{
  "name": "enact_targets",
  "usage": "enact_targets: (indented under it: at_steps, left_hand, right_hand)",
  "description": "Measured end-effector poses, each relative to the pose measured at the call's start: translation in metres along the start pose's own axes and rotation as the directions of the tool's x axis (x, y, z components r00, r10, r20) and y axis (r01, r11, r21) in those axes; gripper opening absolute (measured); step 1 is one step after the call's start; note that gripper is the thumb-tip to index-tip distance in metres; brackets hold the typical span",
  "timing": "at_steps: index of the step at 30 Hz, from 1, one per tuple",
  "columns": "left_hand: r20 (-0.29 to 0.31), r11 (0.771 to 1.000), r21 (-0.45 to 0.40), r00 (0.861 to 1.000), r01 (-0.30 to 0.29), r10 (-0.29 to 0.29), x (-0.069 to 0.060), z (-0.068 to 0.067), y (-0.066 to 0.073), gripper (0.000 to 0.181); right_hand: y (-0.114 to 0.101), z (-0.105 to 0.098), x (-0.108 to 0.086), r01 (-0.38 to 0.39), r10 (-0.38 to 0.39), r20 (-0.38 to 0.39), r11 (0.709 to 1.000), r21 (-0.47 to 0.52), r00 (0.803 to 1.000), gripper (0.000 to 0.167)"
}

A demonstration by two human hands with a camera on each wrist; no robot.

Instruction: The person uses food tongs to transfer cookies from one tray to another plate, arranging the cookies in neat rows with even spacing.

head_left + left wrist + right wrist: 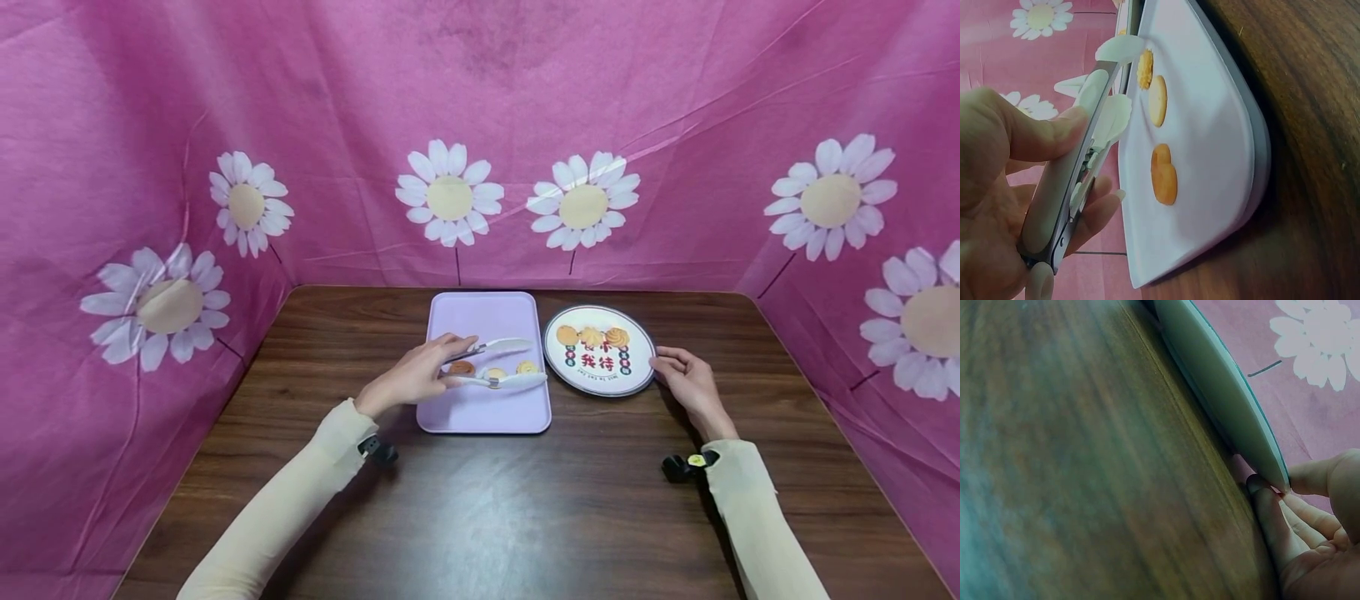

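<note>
My left hand [411,377] grips tongs [1063,181] with white tips, thumb on one arm and fingers on the other. The tongs' tips are spread above the lilac tray [480,417], with nothing seen between them in the left wrist view. Several cookies lie in a row on the tray, among them a brown one [1163,181], a pale oval one [1158,101] and a yellow one [1145,69]. My right hand [693,387] pinches the right rim of the round plate [592,385], which bears three cookies [592,336] near its back.
The brown wooden table [510,517] reaches toward me in front of the tray and plate. A pink cloth [480,83] with white flowers hangs behind the table and along both sides. Tray and plate stand side by side near the back.
</note>
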State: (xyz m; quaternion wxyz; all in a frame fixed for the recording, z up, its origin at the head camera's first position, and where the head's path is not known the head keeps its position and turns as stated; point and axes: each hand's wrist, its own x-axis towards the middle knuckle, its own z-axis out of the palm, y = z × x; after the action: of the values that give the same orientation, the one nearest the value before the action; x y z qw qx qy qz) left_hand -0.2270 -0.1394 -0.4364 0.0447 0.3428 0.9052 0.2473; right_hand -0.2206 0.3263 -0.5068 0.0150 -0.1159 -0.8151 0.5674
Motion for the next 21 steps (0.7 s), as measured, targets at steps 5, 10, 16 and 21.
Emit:
enact_targets:
  at_steps: [5,10,16,21]
  left_hand:
    - [0.022,1.0,-0.008,1.0,0.016,-0.016,-0.0028,-0.0003,-0.003,0.072]
    - [0.025,1.0,0.002,1.0,0.014,-0.014,-0.0049,0.0013,-0.0062,0.071]
    - [0.016,1.0,0.015,1.0,0.014,-0.014,-0.0075,0.0026,-0.0053,0.07]
    - [0.0,1.0,0.028,1.0,0.005,-0.005,-0.0094,0.0035,-0.0043,0.07]
  right_hand:
    - [-0.0011,0.0002,-0.0001,-0.008,0.008,0.004,1.0,0.003,1.0,0.056]
    - [-0.0017,-0.0004,-0.0009,-0.004,0.004,0.006,1.0,0.013,1.0,0.056]
    - [-0.0013,-0.0001,-0.0009,-0.015,0.015,0.009,1.0,0.004,1.0,0.057]
    - [-0.0026,-0.0005,-0.0005,-0.024,0.024,0.009,1.0,0.009,1.0,0.056]
